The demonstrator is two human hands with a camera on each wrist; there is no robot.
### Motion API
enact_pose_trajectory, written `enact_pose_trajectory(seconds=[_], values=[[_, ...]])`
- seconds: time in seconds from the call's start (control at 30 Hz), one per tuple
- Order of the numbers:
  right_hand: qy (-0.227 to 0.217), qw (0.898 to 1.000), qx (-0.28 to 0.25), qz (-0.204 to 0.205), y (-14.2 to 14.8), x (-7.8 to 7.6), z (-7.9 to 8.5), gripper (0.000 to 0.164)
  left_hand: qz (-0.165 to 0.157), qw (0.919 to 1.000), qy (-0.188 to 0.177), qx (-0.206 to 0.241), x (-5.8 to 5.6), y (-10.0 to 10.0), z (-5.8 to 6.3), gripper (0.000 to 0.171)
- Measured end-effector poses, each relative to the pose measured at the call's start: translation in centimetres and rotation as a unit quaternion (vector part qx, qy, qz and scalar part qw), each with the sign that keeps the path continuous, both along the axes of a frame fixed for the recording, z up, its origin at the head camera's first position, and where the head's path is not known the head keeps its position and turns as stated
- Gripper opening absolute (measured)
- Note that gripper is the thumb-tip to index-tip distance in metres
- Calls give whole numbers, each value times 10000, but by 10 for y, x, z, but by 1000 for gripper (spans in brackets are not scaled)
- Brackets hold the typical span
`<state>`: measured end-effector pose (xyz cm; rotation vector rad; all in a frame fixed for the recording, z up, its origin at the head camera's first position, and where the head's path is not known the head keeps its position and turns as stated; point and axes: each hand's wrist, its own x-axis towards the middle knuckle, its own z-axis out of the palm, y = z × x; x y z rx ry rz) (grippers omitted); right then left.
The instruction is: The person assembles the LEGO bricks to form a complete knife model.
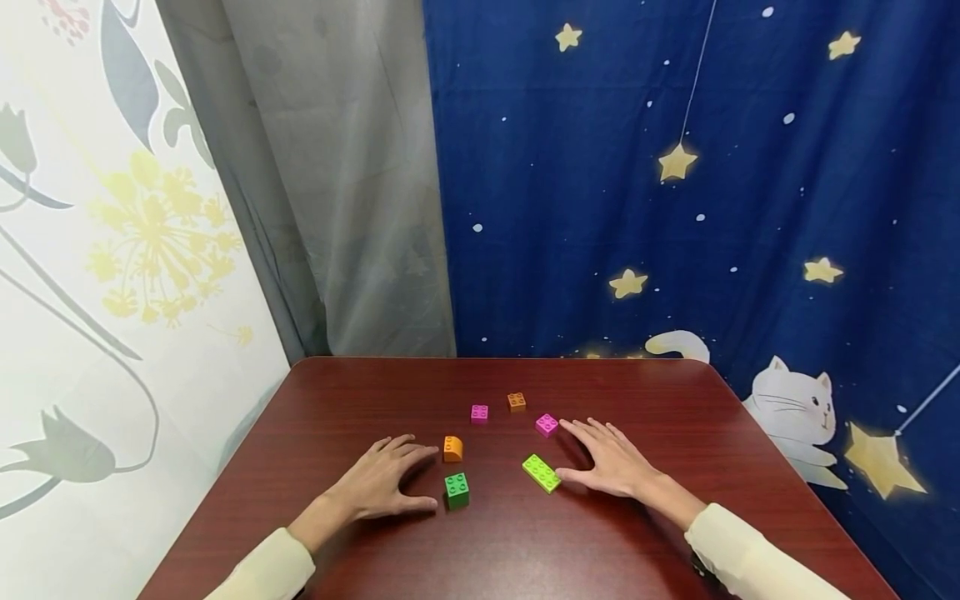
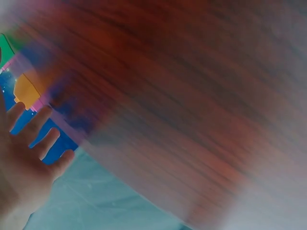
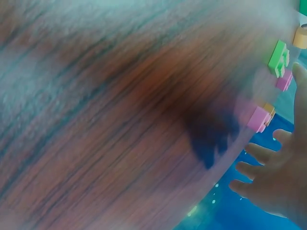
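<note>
Red-brown table (image 1: 510, 554): six bricks (image 1: 542, 472), two hands (image 1: 381, 481)

Lime on the long brick (image 1: 542, 472), green on the tall block (image 1: 457, 492), orange on the curved brick (image 1: 452, 450), and star-patterned blue on the curtain (image 1: 570, 192).

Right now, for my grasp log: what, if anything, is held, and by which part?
Nothing is held: the left hand is near the green brick, the right hand near the lime brick.
</note>
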<state>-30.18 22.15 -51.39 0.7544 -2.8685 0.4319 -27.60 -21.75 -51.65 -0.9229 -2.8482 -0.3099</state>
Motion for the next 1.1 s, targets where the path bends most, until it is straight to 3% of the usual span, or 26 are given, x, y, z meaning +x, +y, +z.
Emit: enact_pose_trajectory(seconds=[0.4, 0.73, 1.1], values=[[-218, 9997, -99, 90, -10, 6, -2, 92, -287, 9983, -126, 487, -1, 15, 1, 82], [34, 9996, -130, 242, -22, 7, -6, 88, -267, 9953, -621, 688, 2, 25, 3, 80], [212, 9986, -179, 444, -35, 7, -11, 82, -345, 9929, -751, 854, 1, 29, 3, 70]])
